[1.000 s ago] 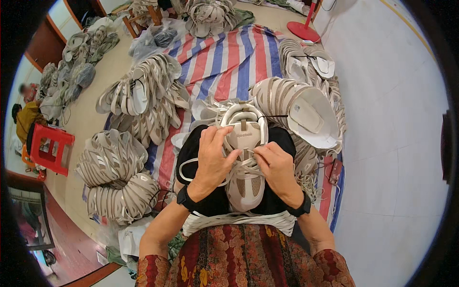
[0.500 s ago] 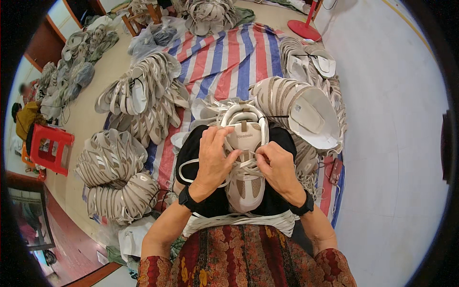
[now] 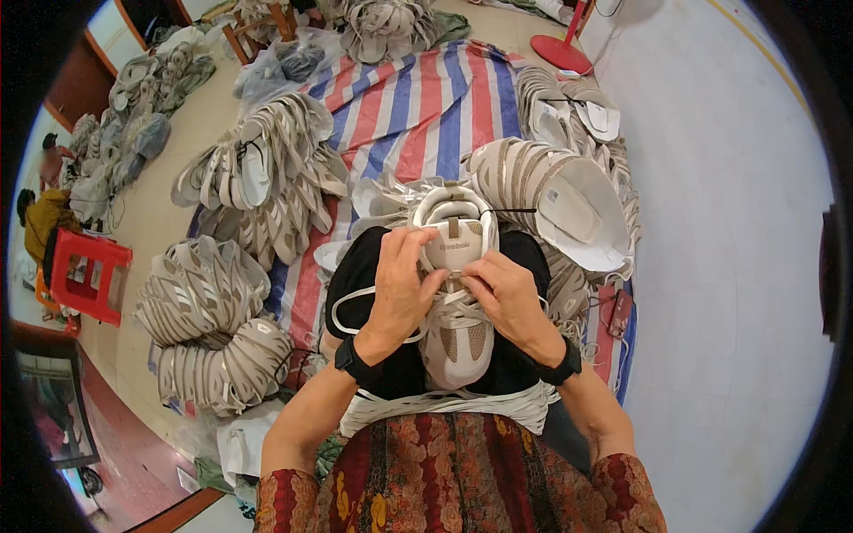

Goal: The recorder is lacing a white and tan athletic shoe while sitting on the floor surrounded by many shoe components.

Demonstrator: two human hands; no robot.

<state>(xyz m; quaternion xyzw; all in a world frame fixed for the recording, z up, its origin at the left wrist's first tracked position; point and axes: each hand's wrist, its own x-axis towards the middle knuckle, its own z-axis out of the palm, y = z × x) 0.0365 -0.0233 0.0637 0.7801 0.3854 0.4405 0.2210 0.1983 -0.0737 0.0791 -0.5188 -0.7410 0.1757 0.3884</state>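
A beige and white sneaker upper (image 3: 455,355) with brown mesh at the toe rests between my black-clad knees, its toe toward me. My left hand (image 3: 398,289) grips its left side, fingertips by the tongue (image 3: 455,253) and the thumb near the upper lace holes. At the right side of the tongue, my right hand (image 3: 508,293) has thumb and forefinger pinched around a white shoelace (image 3: 458,306); the fingertips partly cover it. The lace crosses the shoe's front, and a loose loop hangs left beside my left wrist. Both wrists wear black bands.
Strung bundles of shoe uppers lie at the left (image 3: 213,289) and right (image 3: 546,200) on a striped tarp (image 3: 435,98). White laces (image 3: 444,409) lie across my lap. A red stool (image 3: 89,275) stands far left near a seated person, and a red round base (image 3: 562,55) stands at the back right.
My right hand has moved slightly left and up, bringing its pinched fingertips over the tongue, nearer the left thumb. The left hand stays nearly in place.
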